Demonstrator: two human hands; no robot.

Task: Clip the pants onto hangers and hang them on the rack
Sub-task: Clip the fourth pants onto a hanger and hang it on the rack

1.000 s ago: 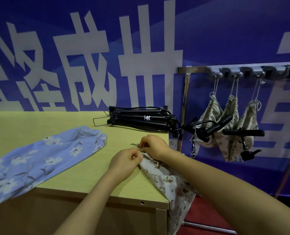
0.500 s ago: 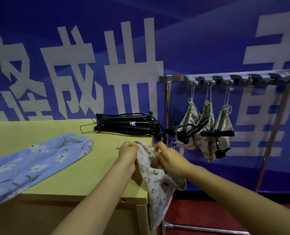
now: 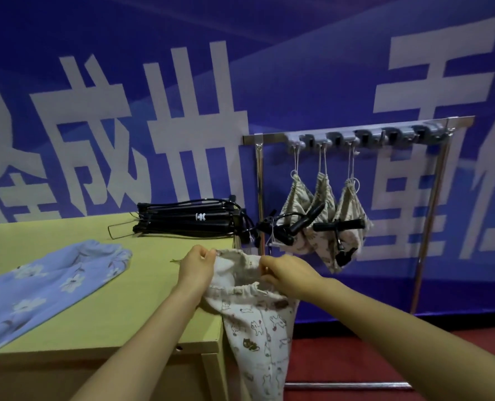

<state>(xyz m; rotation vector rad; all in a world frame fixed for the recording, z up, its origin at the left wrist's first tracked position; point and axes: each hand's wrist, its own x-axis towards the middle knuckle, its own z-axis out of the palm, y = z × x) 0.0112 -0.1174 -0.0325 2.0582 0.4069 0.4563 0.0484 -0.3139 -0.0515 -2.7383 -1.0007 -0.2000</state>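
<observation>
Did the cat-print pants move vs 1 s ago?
Yes. The pants' waistband lay on the table; now the left hand and right hand hold it raised, open, past the table's right edge.

The left hand (image 3: 195, 269) and the right hand (image 3: 286, 274) each pinch the waistband of cream printed pants (image 3: 258, 328), which hang off the tabletop's (image 3: 142, 299) right edge. Blue floral pants (image 3: 44, 287) lie at its left edge and black hangers (image 3: 182, 219) at its far right corner. Beyond, three more pants (image 3: 318, 215) hang on the rack (image 3: 269, 138).
</observation>
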